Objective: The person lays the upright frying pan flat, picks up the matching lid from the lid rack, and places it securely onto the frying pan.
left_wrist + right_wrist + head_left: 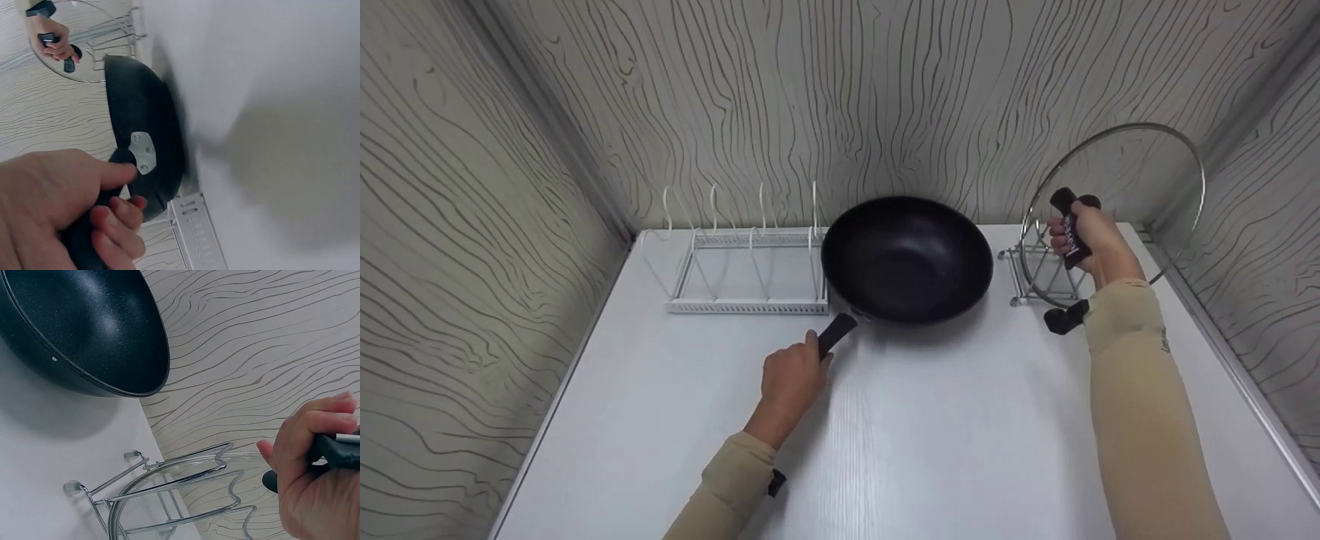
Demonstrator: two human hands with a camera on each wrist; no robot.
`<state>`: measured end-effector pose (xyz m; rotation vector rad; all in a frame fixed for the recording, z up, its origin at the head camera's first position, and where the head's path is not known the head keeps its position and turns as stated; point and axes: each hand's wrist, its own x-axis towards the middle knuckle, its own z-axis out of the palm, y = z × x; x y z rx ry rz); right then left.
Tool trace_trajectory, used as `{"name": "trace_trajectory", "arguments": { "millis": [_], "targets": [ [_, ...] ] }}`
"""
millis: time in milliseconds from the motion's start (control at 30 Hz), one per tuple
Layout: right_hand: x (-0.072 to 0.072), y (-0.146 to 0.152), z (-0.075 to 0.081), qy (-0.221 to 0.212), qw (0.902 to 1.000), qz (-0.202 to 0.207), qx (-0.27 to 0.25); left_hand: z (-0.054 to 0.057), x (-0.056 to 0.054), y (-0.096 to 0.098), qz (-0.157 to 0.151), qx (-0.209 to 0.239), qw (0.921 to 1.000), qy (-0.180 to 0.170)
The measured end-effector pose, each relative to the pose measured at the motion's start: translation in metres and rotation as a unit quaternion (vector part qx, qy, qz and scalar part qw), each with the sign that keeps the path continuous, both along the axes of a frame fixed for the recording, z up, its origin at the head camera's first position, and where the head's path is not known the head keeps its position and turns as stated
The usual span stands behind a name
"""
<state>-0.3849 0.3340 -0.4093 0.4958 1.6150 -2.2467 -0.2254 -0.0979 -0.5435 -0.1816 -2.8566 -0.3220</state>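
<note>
A black wok (907, 262) is at the middle back of the white table, bowl side up. My left hand (793, 375) grips its black handle (836, 335), fingers curled round it in the left wrist view. Whether the wok's base touches the table I cannot tell. On the right, my right hand (1099, 232) holds the black handle (1065, 201) of a clear glass lid with a metal rim (1201, 172). The lid stands on edge, its lower rim between the wires of a small metal lid rack (169, 489), as the right wrist view shows.
A white rack (746, 306) with several upright wire dividers stands at the back left, close beside the wok. Wood-grain panels (780, 97) enclose the table (945, 435) at the back and both sides. A black band is on each wrist.
</note>
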Motion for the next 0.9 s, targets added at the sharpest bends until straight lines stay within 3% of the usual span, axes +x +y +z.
{"name": "trace_trajectory", "arguments": {
  "millis": [200, 400, 567, 900],
  "targets": [
    [-0.0005, 0.0018, 0.0009, 0.010, 0.9999, 0.003, 0.005, -0.0029, -0.0042, -0.0045, -0.031, 0.017, 0.9988, 0.035],
    [-0.0026, 0.0016, 0.0010, -0.004, 0.9998, -0.001, -0.018, -0.0033, -0.0048, -0.0071, -0.033, 0.017, 0.9984, 0.042],
    [-0.0031, 0.0008, 0.0005, -0.003, 1.0000, 0.000, -0.007, -0.0049, -0.0036, -0.0078, -0.036, 0.010, 0.9978, 0.055],
    [-0.0034, 0.0012, -0.0026, -0.004, 0.9997, 0.000, -0.024, -0.0037, -0.0037, -0.0079, -0.037, 0.014, 0.9982, 0.045]
  ]
}}
